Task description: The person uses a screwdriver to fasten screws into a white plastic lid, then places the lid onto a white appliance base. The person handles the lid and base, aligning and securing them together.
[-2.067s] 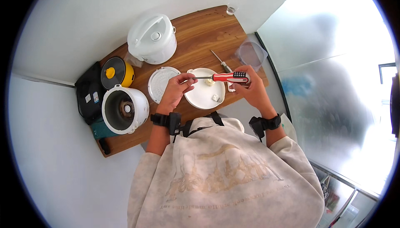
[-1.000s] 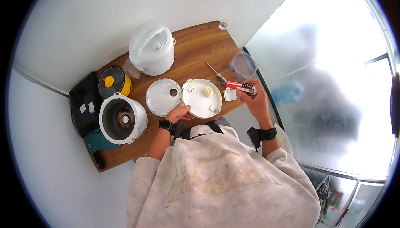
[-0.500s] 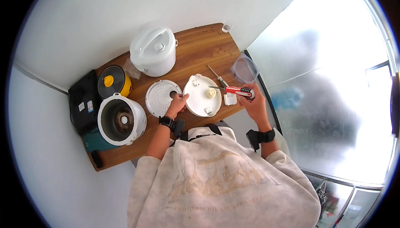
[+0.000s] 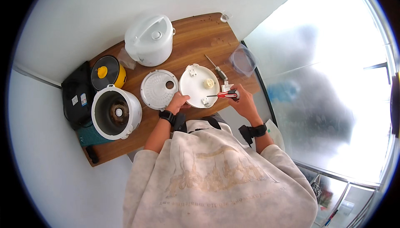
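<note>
A round white plastic cover (image 4: pixel 193 87) lies at the front edge of the table, shallow side up, with a cream round hub (image 4: pixel 208 83) and small white blocks fixed inside it. My left hand (image 4: pixel 179 101) grips the cover's near left rim, fingers closed on it. In my right hand (image 4: pixel 243 103) is a red and black screwdriver (image 4: pixel 228 95). Its shaft points left over the cover, the tip close to the near small white block (image 4: pixel 205 101); whether they touch I cannot tell. Left of the cover, a white perforated disc (image 4: pixel 155 87) with a hole lies flat.
Beyond the cover lie another screwdriver (image 4: pixel 217 68) and a small white part (image 4: pixel 226 87), near a clear plastic tub (image 4: pixel 243 61). An open white cooker body (image 4: pixel 136 113), a yellow pot (image 4: pixel 121 74), a lidded white cooker (image 4: pixel 155 53) and a black case (image 4: pixel 76 90) stand left.
My right hand has brought the screwdriver nearer to me, its tip going from beside the cream hub to the near small block. My left hand keeps its grip on the rim.
</note>
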Demonstrator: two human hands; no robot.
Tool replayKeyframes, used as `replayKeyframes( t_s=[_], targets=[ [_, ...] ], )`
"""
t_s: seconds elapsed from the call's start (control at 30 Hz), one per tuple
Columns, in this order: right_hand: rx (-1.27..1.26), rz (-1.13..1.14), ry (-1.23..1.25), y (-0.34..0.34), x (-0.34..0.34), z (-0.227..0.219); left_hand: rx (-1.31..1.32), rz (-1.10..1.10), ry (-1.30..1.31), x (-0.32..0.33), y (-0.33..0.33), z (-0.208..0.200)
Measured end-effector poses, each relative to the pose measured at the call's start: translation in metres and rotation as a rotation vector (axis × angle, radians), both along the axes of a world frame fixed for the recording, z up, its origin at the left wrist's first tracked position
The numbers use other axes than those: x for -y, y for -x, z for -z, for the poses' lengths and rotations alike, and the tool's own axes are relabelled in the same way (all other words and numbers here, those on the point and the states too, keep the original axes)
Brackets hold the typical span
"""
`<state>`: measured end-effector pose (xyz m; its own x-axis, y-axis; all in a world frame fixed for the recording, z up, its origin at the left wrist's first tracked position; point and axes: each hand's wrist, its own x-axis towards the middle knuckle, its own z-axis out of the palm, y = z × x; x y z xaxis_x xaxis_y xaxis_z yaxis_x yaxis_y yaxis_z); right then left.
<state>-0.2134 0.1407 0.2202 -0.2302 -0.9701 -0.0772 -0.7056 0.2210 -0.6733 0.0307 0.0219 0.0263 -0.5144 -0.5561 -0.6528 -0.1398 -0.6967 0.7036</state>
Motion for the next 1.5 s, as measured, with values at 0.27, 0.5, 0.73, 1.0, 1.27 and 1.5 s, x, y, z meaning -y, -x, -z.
replayKeyframes(
  t_s=[0.27, 0.5, 0.73, 1.0, 1.27, 1.5],
  targets=[
    [-0.021, -0.043, -0.004, -0.005, 0.000, 0.019, 0.063, -0.022, 0.004, 0.001, 0.006, -0.006],
    [0.013, -0.036, -0.063, -0.012, 0.004, 0.015, 0.062, -0.001, 0.012, 0.000, 0.004, -0.005],
    [-0.013, -0.104, -0.046, -0.014, 0.007, 0.017, 0.051, 0.003, 0.007, -0.001, 0.004, -0.008],
    [-0.248, -0.178, -0.290, -0.019, 0.027, -0.005, 0.075, -0.002, 0.028, 0.000, 0.003, -0.004],
    [-0.132, -0.330, -0.123, -0.015, 0.030, 0.006, 0.125, -0.017, 0.065, -0.003, 0.005, 0.002],
    [-0.227, -0.330, -0.099, -0.026, 0.028, -0.009, 0.136, -0.057, 0.045, -0.004, 0.001, 0.005]
  ],
)
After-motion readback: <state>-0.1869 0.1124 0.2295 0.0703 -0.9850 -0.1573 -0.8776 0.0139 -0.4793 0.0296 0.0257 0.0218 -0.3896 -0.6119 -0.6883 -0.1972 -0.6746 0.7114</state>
